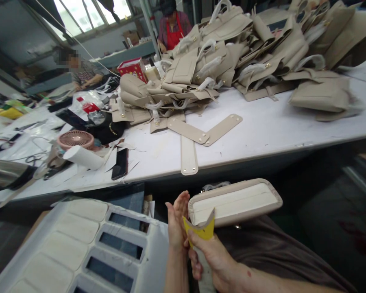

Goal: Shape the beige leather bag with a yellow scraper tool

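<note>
A beige handbag [234, 202] lies on its side across my lap, its long pale base panel turned toward me. My left hand [179, 219] is open at the bag's left end, fingers stretched upward; whether it presses on the bag I cannot tell. My right hand [209, 250] is wrapped around the pale handle of a tool with a yellow notched head [203, 228]. The head's two points are in front of the bag's lower left edge; contact is unclear. A bit of the bag's clear-wrapped handle [215, 186] shows behind it.
A white table [256, 126] holds a heap of beige bag pieces [201, 69], several flat straps [189, 156], a phone [120, 163], a white roll [83, 157] and a pink fan [75, 140]. A white slotted plastic stool [122, 240] stands at my left. Two people sit beyond.
</note>
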Available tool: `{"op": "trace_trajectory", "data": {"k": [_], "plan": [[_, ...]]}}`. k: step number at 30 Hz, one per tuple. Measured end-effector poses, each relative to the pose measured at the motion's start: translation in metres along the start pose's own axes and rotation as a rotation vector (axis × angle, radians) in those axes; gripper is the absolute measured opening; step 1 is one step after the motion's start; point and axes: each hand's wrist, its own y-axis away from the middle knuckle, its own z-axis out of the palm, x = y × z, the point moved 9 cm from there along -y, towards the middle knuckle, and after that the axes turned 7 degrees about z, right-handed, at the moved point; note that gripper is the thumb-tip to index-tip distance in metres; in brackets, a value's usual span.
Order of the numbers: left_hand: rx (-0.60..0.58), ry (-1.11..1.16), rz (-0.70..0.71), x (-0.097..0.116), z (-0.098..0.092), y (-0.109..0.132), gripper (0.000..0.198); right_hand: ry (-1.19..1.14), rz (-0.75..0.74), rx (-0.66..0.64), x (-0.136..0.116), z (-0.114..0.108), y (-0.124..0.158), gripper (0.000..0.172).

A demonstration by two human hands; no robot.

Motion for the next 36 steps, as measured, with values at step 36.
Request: {"op": "trace_trajectory", "data": {"k": [36], "plan": [[0.058, -1.426, 0.53, 0.058, 0.075, -0.01, 0.031, -0.062, -0.002, -0.003, -0.012, -0.033, 0.035, 0.059]]}}
